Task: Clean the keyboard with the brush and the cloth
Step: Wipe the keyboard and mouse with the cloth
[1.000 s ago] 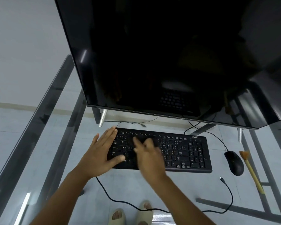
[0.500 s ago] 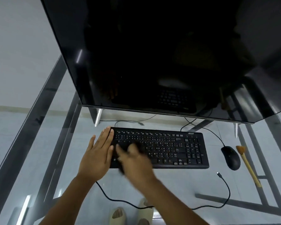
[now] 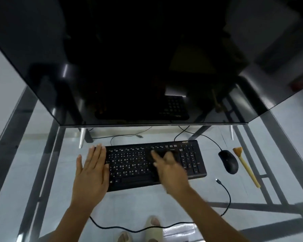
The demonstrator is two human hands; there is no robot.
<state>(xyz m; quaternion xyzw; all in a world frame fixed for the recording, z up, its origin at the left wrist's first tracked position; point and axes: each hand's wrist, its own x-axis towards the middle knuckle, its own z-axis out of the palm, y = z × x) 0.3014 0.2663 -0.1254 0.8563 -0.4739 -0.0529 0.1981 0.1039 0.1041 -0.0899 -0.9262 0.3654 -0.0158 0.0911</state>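
from the head camera i see a black keyboard (image 3: 154, 163) lying flat on the glass table (image 3: 42, 172), just in front of a large dark monitor (image 3: 147, 58) that fills the top of the view. my left hand (image 3: 91, 173) lies flat over the left end of the keyboard, fingers (image 3: 96, 154) straight and together, palm down, holding nothing. my right hand (image 3: 170, 170) is over the middle-right of the keys and is blurred; its fingers press a dark cloth (image 3: 164, 153) down on the keys, but i cannot tell whether they curl round it or only push on it. the cloth sits near the far rows, just left of the number pad.

right of the keyboard, apart from it, a black mouse (image 3: 228, 161) rests on the glass. just beside the mouse, further right, the brush (image 3: 246, 166) lies on the table with its pale wooden handle pointing toward me and its short brown bristles at the far end; neither hand touches it. a black cable (image 3: 226, 193) with a loose plug end curls across the near part of the glass. through the table i see two feet in pale sandals (image 3: 152, 226) on the floor.
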